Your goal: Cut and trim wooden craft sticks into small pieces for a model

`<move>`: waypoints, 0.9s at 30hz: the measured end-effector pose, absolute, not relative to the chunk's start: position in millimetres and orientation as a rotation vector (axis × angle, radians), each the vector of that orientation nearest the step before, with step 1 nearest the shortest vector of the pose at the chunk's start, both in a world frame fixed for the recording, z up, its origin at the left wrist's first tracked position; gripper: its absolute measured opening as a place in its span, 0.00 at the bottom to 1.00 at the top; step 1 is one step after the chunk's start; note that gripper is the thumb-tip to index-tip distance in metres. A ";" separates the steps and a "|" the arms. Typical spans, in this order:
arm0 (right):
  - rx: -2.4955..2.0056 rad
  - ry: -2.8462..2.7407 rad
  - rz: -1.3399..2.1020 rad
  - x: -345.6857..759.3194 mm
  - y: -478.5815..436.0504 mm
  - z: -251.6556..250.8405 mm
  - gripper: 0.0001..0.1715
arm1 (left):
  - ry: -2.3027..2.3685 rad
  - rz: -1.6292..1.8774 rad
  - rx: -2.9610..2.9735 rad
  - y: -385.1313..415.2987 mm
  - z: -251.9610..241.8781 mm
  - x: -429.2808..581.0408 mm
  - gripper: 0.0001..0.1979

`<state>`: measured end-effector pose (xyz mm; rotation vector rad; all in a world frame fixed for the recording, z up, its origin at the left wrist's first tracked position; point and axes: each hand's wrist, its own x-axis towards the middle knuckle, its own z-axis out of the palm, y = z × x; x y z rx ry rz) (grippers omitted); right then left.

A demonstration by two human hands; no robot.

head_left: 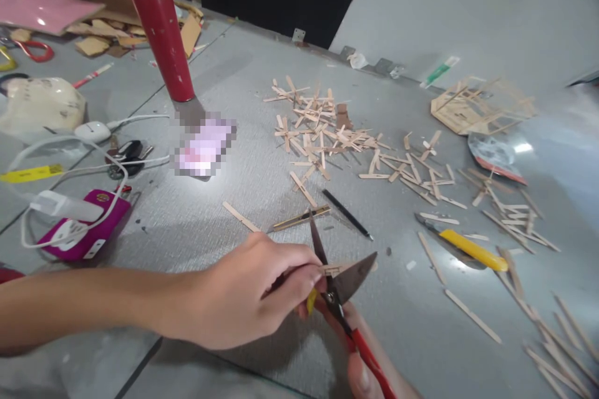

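My left hand reaches in from the left with thumb and fingers pinched on a short wooden stick. That stick lies between the spread blades of a pair of scissors with a red handle. My right hand, partly cut off by the bottom edge, is wrapped round the handle. A small yellow piece shows under the left fingertips; I cannot tell what it belongs to. Just beyond the blades lie a flat strip with dark edges and a black pen-like tool.
Many wooden sticks are scattered across the table. To the right lie a yellow utility knife and a wooden stick frame. Leftward are a red bottle, a blurred-out phone, keys and a purple power strip with white cables.
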<state>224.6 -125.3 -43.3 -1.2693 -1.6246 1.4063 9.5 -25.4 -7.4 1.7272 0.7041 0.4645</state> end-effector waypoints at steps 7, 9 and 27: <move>-1.237 -1.631 1.376 225.2 -123.9 -45.9 0.31 | 0.685 0.469 1.752 -26.1 -4.9 9.6 0.15; -1.271 -1.630 1.359 224.8 -124.7 -44.5 0.30 | 0.682 0.461 1.760 -25.7 -4.8 9.5 0.15; -1.422 -1.547 1.325 202.4 -118.2 -34.7 0.31 | 0.597 0.491 1.779 -23.7 -0.9 11.0 0.15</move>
